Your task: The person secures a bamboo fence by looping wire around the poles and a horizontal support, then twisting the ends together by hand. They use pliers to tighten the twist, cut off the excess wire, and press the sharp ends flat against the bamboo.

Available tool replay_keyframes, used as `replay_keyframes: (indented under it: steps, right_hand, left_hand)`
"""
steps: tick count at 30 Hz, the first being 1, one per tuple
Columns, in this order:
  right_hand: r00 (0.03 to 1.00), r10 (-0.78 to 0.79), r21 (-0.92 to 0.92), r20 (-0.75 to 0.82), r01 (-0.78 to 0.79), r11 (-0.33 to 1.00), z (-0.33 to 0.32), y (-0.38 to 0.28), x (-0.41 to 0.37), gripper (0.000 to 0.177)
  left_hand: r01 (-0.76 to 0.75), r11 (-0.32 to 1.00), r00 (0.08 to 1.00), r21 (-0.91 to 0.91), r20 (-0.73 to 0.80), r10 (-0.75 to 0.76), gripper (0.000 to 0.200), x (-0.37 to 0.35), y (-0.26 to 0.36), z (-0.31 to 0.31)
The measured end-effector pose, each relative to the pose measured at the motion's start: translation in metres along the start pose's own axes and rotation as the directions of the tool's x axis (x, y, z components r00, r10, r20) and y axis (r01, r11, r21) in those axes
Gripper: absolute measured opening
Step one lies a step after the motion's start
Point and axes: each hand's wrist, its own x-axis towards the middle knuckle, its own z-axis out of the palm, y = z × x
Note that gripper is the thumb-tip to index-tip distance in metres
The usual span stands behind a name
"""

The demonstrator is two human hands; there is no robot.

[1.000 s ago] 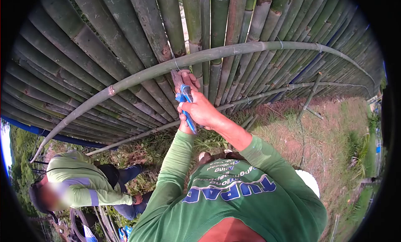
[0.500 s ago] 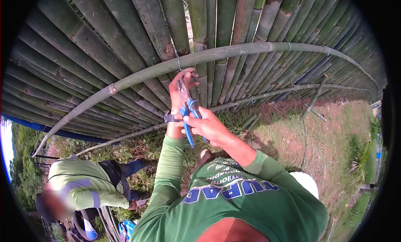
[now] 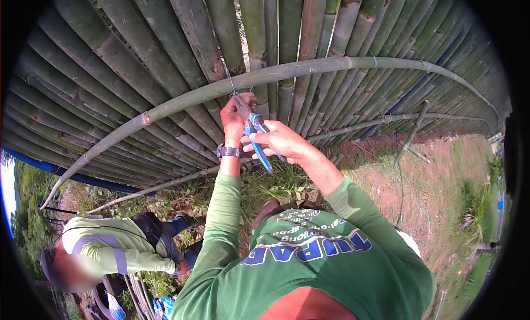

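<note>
My right hand point(image 3: 279, 140) grips pliers point(image 3: 255, 121) by their blue handles, which are spread apart a little. The plier jaws point up and left and meet a thin wire point(image 3: 232, 90) looped around a curved bamboo pole point(image 3: 276, 73). Just under the pole, my left hand point(image 3: 233, 121) has its fingers curled at the wire, partly hidden behind the plier jaws. A dark watch is on the left wrist. Behind the pole stand upright bamboo poles point(image 3: 290, 38), side by side.
A second bamboo crosspiece point(image 3: 408, 116) runs lower along the wall, with a slanted brace point(image 3: 414, 129) against it. At lower left a person point(image 3: 121, 243) in a light green shirt bends over. Grass and bare soil point(image 3: 419, 193) cover the ground.
My right hand has moved the pliers up, so their jaws now reach the wire at the pole. My left hand stays just beneath it. The view has shifted slightly.
</note>
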Motion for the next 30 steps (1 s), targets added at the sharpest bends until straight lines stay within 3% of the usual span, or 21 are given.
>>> replay_keyframes:
  steps: [3,5,8,20,23,25,27,28,30]
  right_hand:
    - [0.999,-0.019,-0.076,-0.047,0.015,0.997,0.010,-0.004,0.004,0.041]
    - [0.996,0.023,-0.047,-0.090,-0.027,0.999,0.017,-0.009,0.005,0.041]
    - [0.990,0.003,-0.040,-0.140,-0.009,0.999,0.023,-0.002,0.009,0.037]
    - [0.955,0.011,0.036,-0.296,0.000,0.999,0.046,0.002,0.008,0.029]
    - [0.940,0.043,0.121,-0.339,-0.001,0.993,0.047,0.005,0.008,0.028]
    - [0.964,0.047,0.297,-0.260,0.033,0.954,0.044,0.012,0.009,0.029]
    - [0.955,0.034,0.246,-0.295,0.041,0.968,0.047,0.013,0.011,0.032]
    - [0.929,-0.008,0.096,-0.371,0.047,0.994,0.048,0.017,0.013,0.033]
    - [0.858,-0.109,-0.211,-0.501,0.000,0.977,0.052,0.025,0.019,0.038]
  left_hand:
    - [-0.034,0.999,0.996,0.017,0.078,0.033,0.020,0.012,-0.005,-0.007]
    - [-0.037,0.997,0.992,-0.071,0.114,0.045,0.016,0.017,-0.010,-0.007]
    - [-0.051,0.998,0.978,-0.040,0.201,0.058,0.019,0.017,-0.011,-0.017]
    - [-0.130,0.990,0.953,-0.060,0.266,0.142,0.022,0.022,-0.017,-0.016]
    - [-0.071,0.995,0.958,-0.073,0.273,0.089,0.022,0.020,-0.009,-0.015]
    - [-0.019,0.997,0.958,-0.073,0.282,0.039,0.022,0.021,-0.006,-0.013]
    - [-0.016,1.000,0.949,-0.007,0.315,0.018,0.027,0.021,-0.004,-0.013]
    - [-0.017,1.000,0.948,-0.007,0.318,0.019,0.027,0.015,-0.001,-0.014]
    - [0.232,0.963,0.941,-0.137,0.281,-0.187,0.030,-0.005,0.010,-0.020]
